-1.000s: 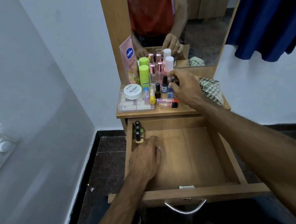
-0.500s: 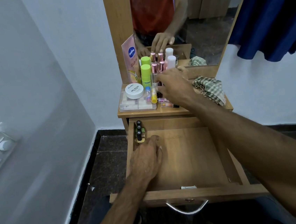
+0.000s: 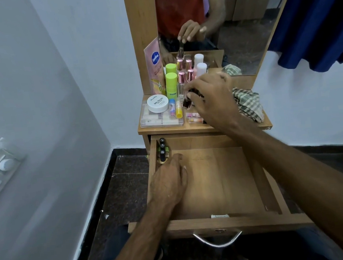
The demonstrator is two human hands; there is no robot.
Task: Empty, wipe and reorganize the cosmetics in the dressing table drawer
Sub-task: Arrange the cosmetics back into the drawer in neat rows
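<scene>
The wooden drawer (image 3: 218, 180) is pulled out. Three nail polish bottles (image 3: 162, 152) with black caps stand in its back left corner. My left hand (image 3: 169, 183) rests on the drawer floor just in front of them, fingers curled loosely. On the table top (image 3: 208, 127), my right hand (image 3: 211, 98) pinches a small dark nail polish bottle (image 3: 186, 102), tilted and lifted a little. Around it stand a green spray can (image 3: 172, 85), pink-capped bottles (image 3: 186, 75), a white nail polish remover jar (image 3: 157, 103), lip balms (image 3: 176, 109) and a clear palette case (image 3: 161, 120).
A checked cloth (image 3: 248, 104) lies on the right of the table top. A Vaseline tube (image 3: 155, 66) leans against the mirror frame. The mirror (image 3: 240, 27) stands behind. A blue garment (image 3: 319, 19) hangs at the right. A white wall (image 3: 38, 122) stands close on the left.
My right hand moved left across the table top, closed on a small dark bottle and lifted it. My left hand stayed in the drawer.
</scene>
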